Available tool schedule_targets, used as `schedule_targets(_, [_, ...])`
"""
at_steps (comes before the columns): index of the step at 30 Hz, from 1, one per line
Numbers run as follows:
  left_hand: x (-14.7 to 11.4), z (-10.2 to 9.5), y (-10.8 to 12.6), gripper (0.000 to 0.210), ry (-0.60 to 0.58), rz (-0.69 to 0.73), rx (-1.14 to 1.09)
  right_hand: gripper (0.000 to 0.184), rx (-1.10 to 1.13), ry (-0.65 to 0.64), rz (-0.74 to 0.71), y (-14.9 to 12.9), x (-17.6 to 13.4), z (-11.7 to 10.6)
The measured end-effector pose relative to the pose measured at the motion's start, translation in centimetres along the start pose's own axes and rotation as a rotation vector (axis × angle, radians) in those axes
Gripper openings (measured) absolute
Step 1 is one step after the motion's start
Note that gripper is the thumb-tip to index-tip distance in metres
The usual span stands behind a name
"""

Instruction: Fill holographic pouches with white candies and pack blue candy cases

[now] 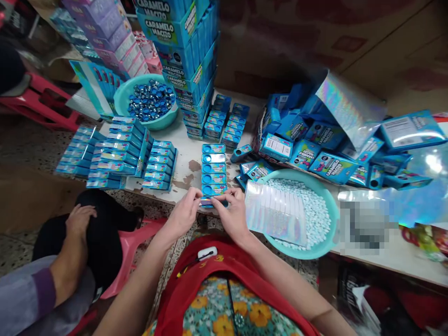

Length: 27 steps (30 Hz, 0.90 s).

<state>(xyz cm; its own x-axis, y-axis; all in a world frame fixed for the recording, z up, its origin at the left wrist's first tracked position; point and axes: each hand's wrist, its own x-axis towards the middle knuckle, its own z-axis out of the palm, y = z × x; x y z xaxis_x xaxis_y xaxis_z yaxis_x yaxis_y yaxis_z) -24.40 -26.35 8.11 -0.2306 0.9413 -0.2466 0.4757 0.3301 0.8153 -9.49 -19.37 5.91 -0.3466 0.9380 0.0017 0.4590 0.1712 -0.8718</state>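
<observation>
A column of small blue candy boxes (214, 178) stands at the table's front edge, each with a round hole and printed lettering on its upper face. My left hand (185, 212) and my right hand (233, 212) meet at the nearest box (206, 202), with fingertips pinched at its two ends. That box's top looks shiny; my fingers partly cover it. Right of my right hand, a fanned set of silvery holographic strips (276, 210) lies over a turquoise tub (335, 219) of pale blue candies (317, 205).
Stacked blue boxes (117, 149) stand left, near a basin (121, 100) of metallic blue pieces (150, 100). A tall tower of cartons (189, 56) rises behind. A heap of blue boxes (308, 135) fills the right. Another person's hand (80, 217) rests on their knee at left.
</observation>
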Motion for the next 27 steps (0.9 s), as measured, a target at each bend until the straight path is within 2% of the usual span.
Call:
schedule_targets(2, [0.5,0.9,-1.3,0.012,0.036,0.0,-0.034,0.01,-0.012,0.057,0.006,0.6,0.0,0.4])
schedule_targets(6, [0.8,4.0,-3.8,0.016,0.206,-0.101,-0.169,0.022,0.068,0.128,0.101,1.7,-0.2,0.8])
schedule_targets(8, [0.4,5.8,-4.7,0.024,0.347,-0.186,-0.181,0.022,0.113,0.11,0.14,2.0,-0.3,1.1])
schedule_targets(10, [-0.2,7.4,-5.4,0.038,0.47,-0.175,-0.113,0.023,0.133,0.094,0.144,1.9,-0.4,1.4])
schedule_targets(12, [-1.1,8.4,-5.8,0.054,0.454,-0.065,0.029,0.02,0.133,0.073,0.103,1.7,-0.4,1.4])
schedule_targets(14, [-2.3,8.4,-5.8,0.067,0.327,0.01,0.207,0.013,0.152,0.031,0.042,1.9,-0.2,0.5])
schedule_targets(15, [-2.8,8.1,-5.5,0.071,0.305,0.016,0.288,0.012,0.164,0.018,0.019,2.3,0.0,-0.3])
schedule_targets(17, [-3.5,7.2,-4.0,0.076,0.405,0.056,0.381,0.018,0.146,0.071,-0.017,3.9,0.5,-2.8])
schedule_targets(19, [-3.0,7.0,-0.8,0.072,0.535,0.251,0.372,0.023,0.02,0.227,-0.057,6.4,1.4,-5.8])
schedule_targets(20, [-2.1,7.5,1.2,0.066,0.559,0.376,0.342,0.024,-0.068,0.3,-0.082,7.9,2.0,-7.1])
schedule_targets(21, [-0.7,8.4,3.4,0.056,0.505,0.502,0.319,0.025,-0.154,0.347,-0.111,9.4,2.6,-8.2])
schedule_targets(22, [1.1,9.6,5.4,0.048,0.411,0.536,0.3,0.027,-0.228,0.358,-0.143,10.8,3.1,-9.0])
schedule_targets(24, [5.4,12.7,8.3,0.044,0.315,0.415,0.316,0.032,-0.341,0.301,-0.206,13.2,4.2,-9.6])
schedule_targets(25, [7.6,14.3,9.1,0.044,0.282,0.28,0.35,0.034,-0.385,0.259,-0.233,14.1,4.6,-9.6])
schedule_targets(27, [11.2,16.8,9.1,0.036,0.162,0.023,0.372,0.035,-0.458,0.177,-0.268,15.3,4.9,-9.2])
